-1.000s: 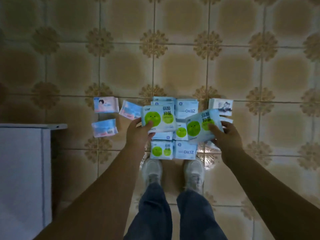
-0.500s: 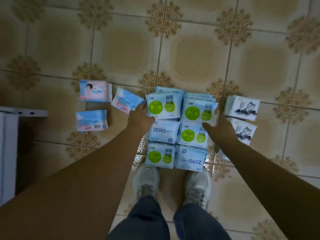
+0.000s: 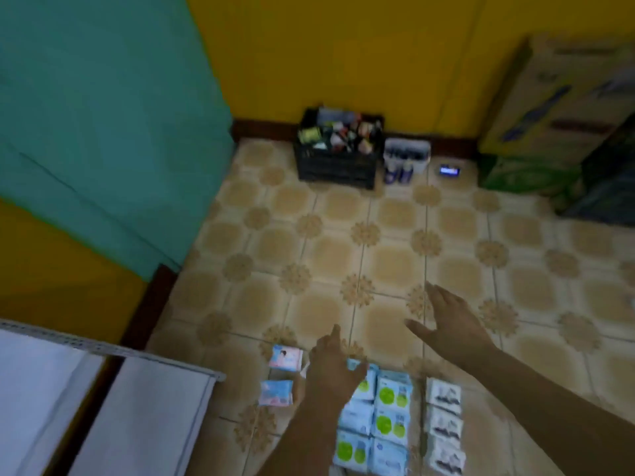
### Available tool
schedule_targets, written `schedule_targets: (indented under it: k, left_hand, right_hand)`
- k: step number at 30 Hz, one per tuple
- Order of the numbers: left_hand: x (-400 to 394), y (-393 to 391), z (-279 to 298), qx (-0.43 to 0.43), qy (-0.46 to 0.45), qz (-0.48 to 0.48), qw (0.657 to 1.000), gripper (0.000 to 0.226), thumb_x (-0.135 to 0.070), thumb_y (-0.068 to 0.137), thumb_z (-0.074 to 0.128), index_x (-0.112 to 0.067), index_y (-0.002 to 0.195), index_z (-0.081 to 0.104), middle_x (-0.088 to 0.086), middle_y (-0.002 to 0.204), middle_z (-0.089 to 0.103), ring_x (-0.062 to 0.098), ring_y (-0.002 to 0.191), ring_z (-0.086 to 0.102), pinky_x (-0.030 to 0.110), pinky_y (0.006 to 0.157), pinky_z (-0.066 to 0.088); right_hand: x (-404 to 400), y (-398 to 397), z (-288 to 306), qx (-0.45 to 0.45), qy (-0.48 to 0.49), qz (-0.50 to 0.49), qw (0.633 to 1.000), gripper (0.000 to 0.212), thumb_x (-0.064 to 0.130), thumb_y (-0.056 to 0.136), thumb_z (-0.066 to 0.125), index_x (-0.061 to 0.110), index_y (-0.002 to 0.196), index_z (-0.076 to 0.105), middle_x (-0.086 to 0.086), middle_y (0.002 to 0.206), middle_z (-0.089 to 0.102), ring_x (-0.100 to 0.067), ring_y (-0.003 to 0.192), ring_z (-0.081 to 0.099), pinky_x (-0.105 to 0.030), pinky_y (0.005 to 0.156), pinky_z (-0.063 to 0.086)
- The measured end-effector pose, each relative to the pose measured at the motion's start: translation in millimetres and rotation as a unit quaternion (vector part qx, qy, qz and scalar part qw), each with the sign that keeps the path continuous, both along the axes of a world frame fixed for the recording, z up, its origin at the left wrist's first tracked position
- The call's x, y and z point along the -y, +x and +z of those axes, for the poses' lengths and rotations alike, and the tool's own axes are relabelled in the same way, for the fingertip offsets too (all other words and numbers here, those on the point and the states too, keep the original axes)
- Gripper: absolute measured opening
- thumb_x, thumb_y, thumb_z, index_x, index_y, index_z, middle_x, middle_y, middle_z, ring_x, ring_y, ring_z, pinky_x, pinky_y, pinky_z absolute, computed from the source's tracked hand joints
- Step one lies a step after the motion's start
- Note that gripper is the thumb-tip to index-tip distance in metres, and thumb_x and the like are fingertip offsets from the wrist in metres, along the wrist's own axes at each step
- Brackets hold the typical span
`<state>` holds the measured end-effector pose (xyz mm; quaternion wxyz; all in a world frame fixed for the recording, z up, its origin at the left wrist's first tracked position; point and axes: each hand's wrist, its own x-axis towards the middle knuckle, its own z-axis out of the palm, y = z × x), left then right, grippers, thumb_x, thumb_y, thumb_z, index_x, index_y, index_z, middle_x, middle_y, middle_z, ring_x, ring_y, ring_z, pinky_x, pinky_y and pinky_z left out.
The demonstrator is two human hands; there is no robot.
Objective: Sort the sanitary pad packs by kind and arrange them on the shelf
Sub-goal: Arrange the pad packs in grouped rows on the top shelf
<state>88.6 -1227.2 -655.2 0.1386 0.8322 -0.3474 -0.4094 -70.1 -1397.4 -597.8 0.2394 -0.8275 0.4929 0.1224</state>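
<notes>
Head view: both hands, left hand (image 3: 331, 369) and right hand (image 3: 446, 319), now empty with fingers apart, have released the green packs (image 3: 391, 407) onto the floor (image 3: 343, 235); sorting continues.

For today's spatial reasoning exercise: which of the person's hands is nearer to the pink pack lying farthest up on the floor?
Left. The left hand is just right of the pink pack, almost beside it. The right hand is farther right, raised over bare floor tiles.

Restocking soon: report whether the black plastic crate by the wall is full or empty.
Full: the black plastic crate holds assorted packaged items reaching its rim.
</notes>
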Motion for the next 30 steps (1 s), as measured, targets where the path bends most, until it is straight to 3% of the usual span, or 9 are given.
schedule_targets:
  k: [6,10,12,15,19,23,27,30]
  left_hand:
    - [-12.2,68.0,246.7,0.003,-0.185,0.119,0.975,0.103,-0.066,0.074,0.069,-0.027,0.156,0.020,0.001,0.158,0.033,0.019,0.143,0.034,0.031,0.114,0.033]
    - [-60.3,91.2,371.1,0.084,-0.285,0.189,0.936,0.098,-0.067,0.077,0.069,-0.033,0.156,0.019,-0.012,0.154,0.031,0.013,0.146,0.026,0.039,0.120,0.026]
    - [-89.4,95.0,417.1,0.127,-0.305,0.214,0.919,0.098,-0.064,0.079,0.068,-0.033,0.156,0.017,-0.010,0.155,0.029,0.013,0.146,0.024,0.038,0.121,0.024]
    - [-142.9,96.9,471.3,0.165,-0.327,0.266,0.892,0.099,-0.059,0.078,0.073,-0.027,0.157,0.021,-0.002,0.158,0.030,0.014,0.146,0.026,0.031,0.120,0.023]
    - [-241.4,94.4,545.6,0.196,-0.387,0.314,0.845,0.087,-0.051,0.079,0.077,-0.030,0.150,0.031,-0.009,0.152,0.037,0.003,0.137,0.035,0.024,0.116,0.027]
    - [-331.5,93.5,599.5,0.225,-0.397,0.342,0.822,0.104,-0.072,0.064,0.070,-0.034,0.152,0.029,-0.009,0.154,0.036,0.004,0.138,0.036,0.038,0.116,0.036]
    - [-453.8,86.2,635.0,0.275,-0.406,0.374,0.787,0.094,-0.060,0.074,0.074,-0.035,0.153,0.029,-0.010,0.151,0.038,0.004,0.137,0.038,0.039,0.115,0.037]
    - [-546.3,76.8,648.5,0.320,-0.380,0.399,0.771,0.097,-0.067,0.072,0.071,-0.035,0.153,0.028,-0.009,0.149,0.039,0.004,0.134,0.040,0.038,0.114,0.038]
  right_hand:
    - [20.8,81.7,270.5,0.117,-0.097,0.084,0.985,0.096,0.084,0.082,0.031,0.030,0.157,0.004,0.005,0.164,0.010,-0.022,0.149,0.016,-0.044,0.116,0.026]
    - [-5.7,126.2,396.2,0.218,-0.135,0.167,0.952,0.097,0.083,0.081,0.029,0.028,0.157,0.004,0.005,0.164,0.009,-0.023,0.150,0.013,-0.043,0.119,0.020]
    - [-25.6,143.2,442.0,0.256,-0.141,0.207,0.934,0.096,0.080,0.083,0.031,0.026,0.157,0.002,0.005,0.164,0.007,-0.022,0.150,0.011,-0.043,0.120,0.017]
    - [-66.7,166.6,499.7,0.301,-0.135,0.251,0.910,0.102,0.083,0.078,0.026,0.023,0.158,0.005,0.001,0.164,0.010,-0.022,0.150,0.012,-0.041,0.121,0.016]
    - [-156.0,198.7,565.3,0.368,-0.143,0.326,0.859,0.098,0.077,0.081,0.028,0.018,0.157,0.011,-0.004,0.164,0.015,-0.021,0.150,0.015,-0.035,0.121,0.012]
    - [-246.3,226.4,609.8,0.401,-0.140,0.381,0.821,0.096,0.073,0.083,0.036,0.018,0.157,0.011,-0.006,0.163,0.017,-0.023,0.149,0.018,-0.036,0.120,0.013]
    - [-370.6,254.3,636.9,0.428,-0.107,0.441,0.782,0.093,0.068,0.087,0.047,0.019,0.157,0.011,-0.005,0.163,0.018,-0.023,0.148,0.019,-0.037,0.119,0.016]
    - [-463.4,268.1,648.1,0.435,-0.082,0.486,0.754,0.100,0.076,0.080,0.044,0.020,0.156,0.013,-0.004,0.162,0.020,-0.025,0.147,0.021,-0.039,0.119,0.020]
